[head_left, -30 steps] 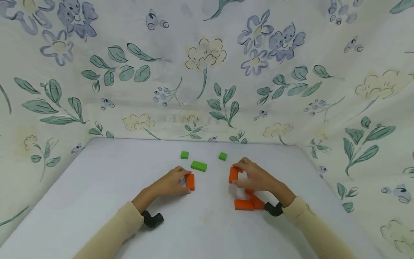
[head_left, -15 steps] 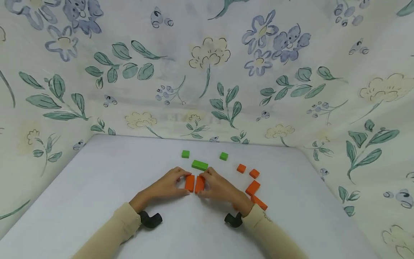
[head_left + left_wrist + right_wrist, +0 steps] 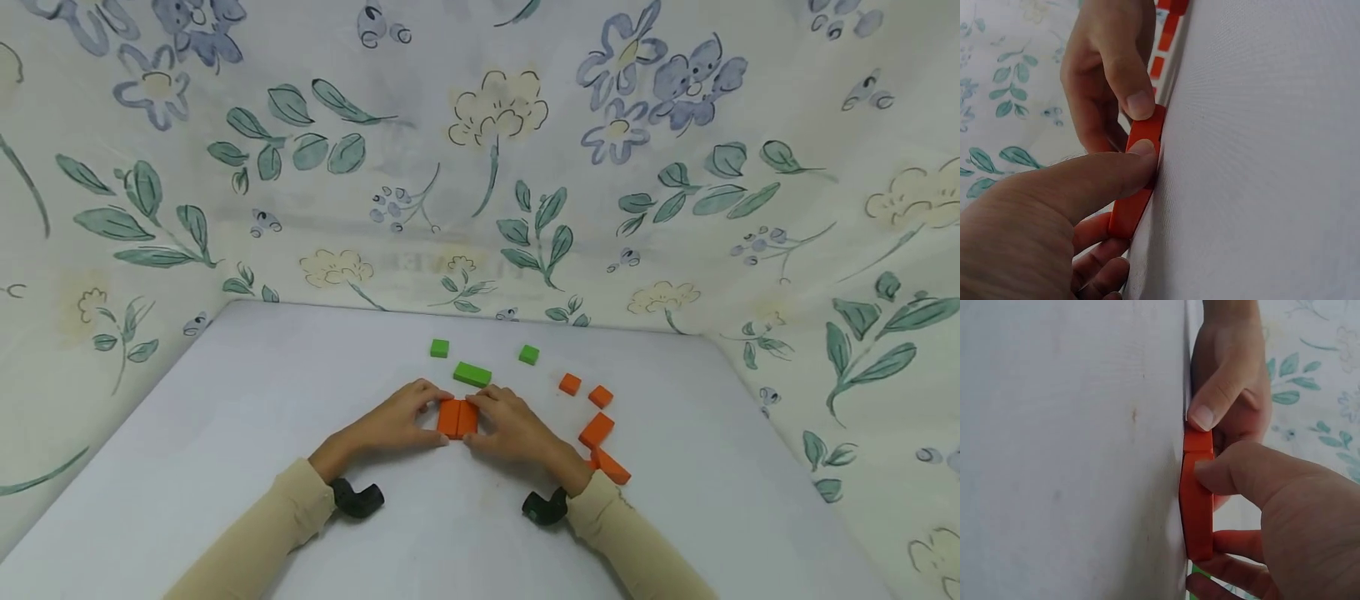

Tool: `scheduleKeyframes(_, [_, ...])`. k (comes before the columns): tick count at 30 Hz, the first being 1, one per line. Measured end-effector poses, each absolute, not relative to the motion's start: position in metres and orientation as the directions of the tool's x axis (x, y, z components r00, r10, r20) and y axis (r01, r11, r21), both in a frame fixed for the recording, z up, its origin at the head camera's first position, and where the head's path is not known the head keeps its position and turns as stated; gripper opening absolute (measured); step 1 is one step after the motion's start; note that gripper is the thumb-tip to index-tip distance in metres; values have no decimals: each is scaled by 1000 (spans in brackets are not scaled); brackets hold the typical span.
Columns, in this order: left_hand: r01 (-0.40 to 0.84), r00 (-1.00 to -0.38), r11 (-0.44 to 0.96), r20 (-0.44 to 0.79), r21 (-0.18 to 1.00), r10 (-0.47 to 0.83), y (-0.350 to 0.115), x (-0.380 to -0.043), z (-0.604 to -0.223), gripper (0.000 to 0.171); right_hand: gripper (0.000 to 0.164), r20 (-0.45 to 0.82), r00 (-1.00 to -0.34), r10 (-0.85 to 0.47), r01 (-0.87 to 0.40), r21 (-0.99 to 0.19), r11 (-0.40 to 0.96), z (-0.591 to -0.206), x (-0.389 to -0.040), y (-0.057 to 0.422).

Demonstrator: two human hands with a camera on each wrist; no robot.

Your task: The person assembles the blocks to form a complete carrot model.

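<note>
Near the middle of the white table [image 3: 315, 358], the head view shows the left hand [image 3: 397, 421] pinching the left orange block [image 3: 448, 418] and the right hand [image 3: 517, 429] pinching the right orange block [image 3: 468, 419], the two side by side and touching, with a long green block [image 3: 472, 374] just beyond and more orange blocks [image 3: 597, 431] off to the right. From the left wrist, both thumbs press the blocks' narrow ends; from the right wrist, a thin seam divides the pair and a bit of green [image 3: 1199, 575] shows by the right hand's fingers.
</note>
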State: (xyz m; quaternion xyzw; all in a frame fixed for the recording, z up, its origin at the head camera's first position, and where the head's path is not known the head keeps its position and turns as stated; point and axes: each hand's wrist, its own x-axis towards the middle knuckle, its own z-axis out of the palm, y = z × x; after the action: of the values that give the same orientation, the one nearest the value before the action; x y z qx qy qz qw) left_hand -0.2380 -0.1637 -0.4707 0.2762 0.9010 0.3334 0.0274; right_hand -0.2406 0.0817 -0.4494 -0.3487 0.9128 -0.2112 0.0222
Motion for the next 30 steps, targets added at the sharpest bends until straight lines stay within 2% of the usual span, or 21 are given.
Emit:
scheduleKeyframes(4, [473,-847,622,128,624,516,-162,-238,-469,63,56,124,-749,-651,-638,-399,659,-450,-242,82])
scheduleKeyframes(14, [460,-853,622,121,634,507,-162,-238,-472,65,57,74,-767,-637,-606,-410,681,-448,-244,82])
scheduleKeyframes(30, [442,-865,643,106,626,491,-162,-239,-471,65,57,83,-747,-660,-624,-429,653,-448,-248,84])
